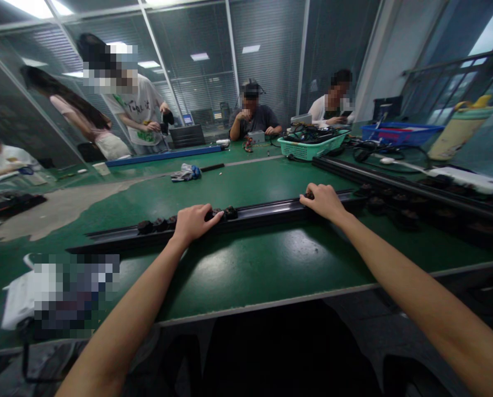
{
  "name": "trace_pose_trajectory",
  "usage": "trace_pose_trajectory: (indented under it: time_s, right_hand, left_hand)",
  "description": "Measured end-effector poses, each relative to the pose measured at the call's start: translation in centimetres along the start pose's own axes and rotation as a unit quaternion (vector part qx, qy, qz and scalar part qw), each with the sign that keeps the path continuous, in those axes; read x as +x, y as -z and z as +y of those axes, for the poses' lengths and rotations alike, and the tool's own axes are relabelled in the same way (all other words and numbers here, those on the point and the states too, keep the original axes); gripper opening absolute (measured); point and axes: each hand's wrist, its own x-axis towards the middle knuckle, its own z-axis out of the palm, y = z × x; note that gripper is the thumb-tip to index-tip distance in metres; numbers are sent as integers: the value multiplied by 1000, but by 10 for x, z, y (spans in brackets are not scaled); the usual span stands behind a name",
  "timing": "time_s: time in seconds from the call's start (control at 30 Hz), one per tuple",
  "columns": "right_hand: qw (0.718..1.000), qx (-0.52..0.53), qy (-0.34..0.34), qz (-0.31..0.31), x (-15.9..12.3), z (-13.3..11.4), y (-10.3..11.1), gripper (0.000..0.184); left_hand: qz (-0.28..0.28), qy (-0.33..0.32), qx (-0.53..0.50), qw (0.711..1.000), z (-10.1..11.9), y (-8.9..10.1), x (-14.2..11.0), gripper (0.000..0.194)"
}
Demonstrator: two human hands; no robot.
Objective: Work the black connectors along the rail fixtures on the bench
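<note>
A long black channel rail (267, 210) lies across the green table in front of me. Several small black knob-like parts (145, 226) sit in a row along its left half. My left hand (193, 223) is closed over this row, its thumb pointing right and its fingertips partly hidden around one of the parts. Just right of it, another black part (230, 213) rests in the channel. Farther right, my right hand (324, 202) pinches a small dark part (310, 194) at the rail; most of that part is covered by the fingers.
More black parts (407, 218) lie at the right, beside another long black rail (395, 179). Behind stand a green basket (312, 148) of cables, a blue basket (399, 134) and a bottle (457, 132). A grey-blue cloth (186, 172) lies mid-table. Several people are around the far side.
</note>
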Motion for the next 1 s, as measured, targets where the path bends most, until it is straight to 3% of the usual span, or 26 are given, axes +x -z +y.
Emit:
trace_pose_trajectory:
  time_s: [1.0]
  right_hand:
    - [999, 7, -27, 24, 1, 7, -2, 24]
  left_hand:
    - [-14, 9, -1, 1000, 3, 4, 0, 65]
